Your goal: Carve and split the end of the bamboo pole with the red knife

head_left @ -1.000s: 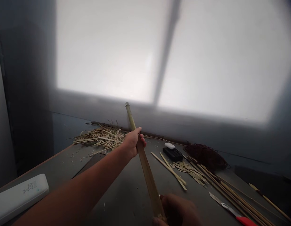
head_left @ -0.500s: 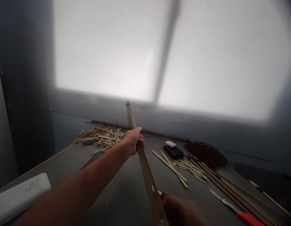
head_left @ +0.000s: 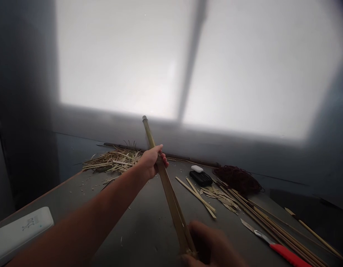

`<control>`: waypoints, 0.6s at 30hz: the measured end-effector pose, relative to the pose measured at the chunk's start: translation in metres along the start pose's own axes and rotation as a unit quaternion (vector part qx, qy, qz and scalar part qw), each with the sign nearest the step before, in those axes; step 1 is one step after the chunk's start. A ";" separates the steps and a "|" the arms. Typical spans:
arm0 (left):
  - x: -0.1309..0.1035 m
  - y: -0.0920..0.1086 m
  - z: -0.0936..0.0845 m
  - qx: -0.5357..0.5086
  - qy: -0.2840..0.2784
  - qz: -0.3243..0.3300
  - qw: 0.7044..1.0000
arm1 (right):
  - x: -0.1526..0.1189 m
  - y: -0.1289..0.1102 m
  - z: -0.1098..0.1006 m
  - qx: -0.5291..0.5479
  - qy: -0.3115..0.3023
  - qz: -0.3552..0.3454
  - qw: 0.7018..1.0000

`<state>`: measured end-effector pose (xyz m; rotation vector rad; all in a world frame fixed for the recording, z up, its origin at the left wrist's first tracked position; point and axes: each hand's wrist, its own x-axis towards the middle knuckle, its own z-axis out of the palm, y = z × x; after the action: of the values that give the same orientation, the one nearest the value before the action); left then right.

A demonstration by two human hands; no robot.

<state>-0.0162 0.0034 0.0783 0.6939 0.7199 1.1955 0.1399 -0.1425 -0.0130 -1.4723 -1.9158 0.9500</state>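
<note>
My left hand [head_left: 154, 160] is wrapped round a long bamboo pole [head_left: 168, 193] at mid-length, its thumb lying along the top. The pole's capped far end points at the wall, and its near part is split lengthwise. At the near end, my right hand [head_left: 213, 246] is blurred and curled against the pole; what lies inside its fingers is hidden. A red-handled knife [head_left: 288, 254] rests on the table to the right of it.
Shavings [head_left: 116, 159] are heaped at the back left. A white box-like device [head_left: 24, 230] sits at the left. Flat strips, a black case [head_left: 200, 178], long thin sticks [head_left: 268, 226] and dark cord [head_left: 238, 179] lie at the right.
The camera view has shifted slightly. My right hand has come closer round the pole's near end; the blade tip and dark red handle seen beside it before are now hidden.
</note>
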 end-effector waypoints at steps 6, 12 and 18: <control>0.008 0.001 -0.005 -0.040 0.061 0.086 0.994 | 0.000 0.001 -0.002 -0.014 -0.010 -0.008 1.000; 0.018 0.007 -0.016 -0.065 0.072 0.057 0.994 | -0.013 0.006 -0.008 -0.086 0.064 -0.116 0.987; 0.024 0.002 -0.022 -0.033 0.069 0.008 0.997 | -0.016 0.007 -0.016 -0.207 0.099 -0.335 0.914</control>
<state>-0.0299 0.0294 0.0633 0.5663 0.7871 1.2847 0.1609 -0.1538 -0.0089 -0.9247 -2.3072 0.0809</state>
